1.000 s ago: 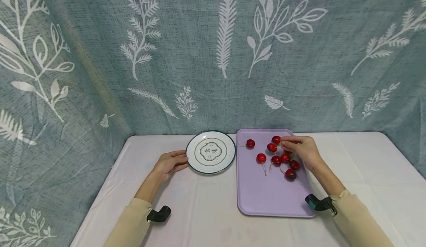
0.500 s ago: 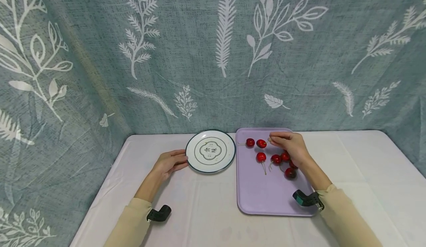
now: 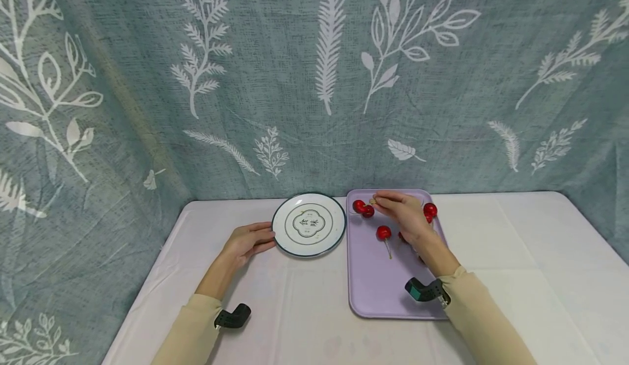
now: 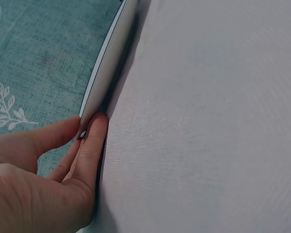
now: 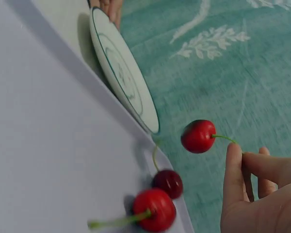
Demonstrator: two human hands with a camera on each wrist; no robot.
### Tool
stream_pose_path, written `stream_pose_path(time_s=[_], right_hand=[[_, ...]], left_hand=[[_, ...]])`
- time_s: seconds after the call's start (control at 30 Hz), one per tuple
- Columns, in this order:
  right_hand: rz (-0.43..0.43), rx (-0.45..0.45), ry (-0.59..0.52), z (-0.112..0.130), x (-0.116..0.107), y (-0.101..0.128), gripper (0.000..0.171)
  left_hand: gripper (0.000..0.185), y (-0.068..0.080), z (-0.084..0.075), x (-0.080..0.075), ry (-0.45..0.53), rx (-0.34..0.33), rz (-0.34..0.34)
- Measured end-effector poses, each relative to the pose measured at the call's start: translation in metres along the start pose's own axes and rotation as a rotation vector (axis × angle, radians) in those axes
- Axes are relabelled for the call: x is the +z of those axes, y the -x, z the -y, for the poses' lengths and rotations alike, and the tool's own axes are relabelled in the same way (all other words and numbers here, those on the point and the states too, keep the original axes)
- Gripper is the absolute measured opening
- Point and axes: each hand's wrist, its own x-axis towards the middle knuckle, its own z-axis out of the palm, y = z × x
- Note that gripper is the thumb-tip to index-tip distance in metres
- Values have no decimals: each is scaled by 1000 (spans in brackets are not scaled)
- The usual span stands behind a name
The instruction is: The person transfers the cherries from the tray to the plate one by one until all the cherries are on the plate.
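In the head view my right hand [image 3: 404, 215] is over the far part of the lilac tray [image 3: 373, 294]. Its thumb and fingertip pinch the green stem of a red cherry [image 5: 199, 136], which hangs in the air in the right wrist view. A darker cherry [image 5: 168, 183] lies below it on the tray, beside a bright red cherry [image 5: 154, 210]. My left hand [image 3: 248, 243] holds the left rim of a white plate [image 3: 309, 249] with a dark blue edge. The left wrist view shows the thumb above that plate's rim [image 4: 103, 73] and fingers underneath.
Several more cherries lie on the tray, some partly hidden by my right hand and wrist; one cherry [image 3: 429, 210] shows beyond it. A white cloth [image 3: 304, 310] covers the table. A teal curtain [image 3: 275, 81] with white leaf prints stands behind.
My right hand has lifted the cherry by its stem and carried it left across the tray toward the plate. My left hand and the plate have stayed in place.
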Motion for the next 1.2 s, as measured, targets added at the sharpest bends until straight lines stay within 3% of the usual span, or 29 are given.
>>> stream_pose_path(time_s=[0.5, 0.7, 1.2], right_hand=[[21, 45, -116, -19, 35, -18, 38], [25, 27, -97, -26, 47, -22, 36], [0, 122, -219, -48, 73, -30, 41]], left_hand=[[52, -1, -2, 1, 12, 0, -10], [51, -1, -2, 1, 7, 12, -12], [49, -2, 1, 1, -11, 1, -32]])
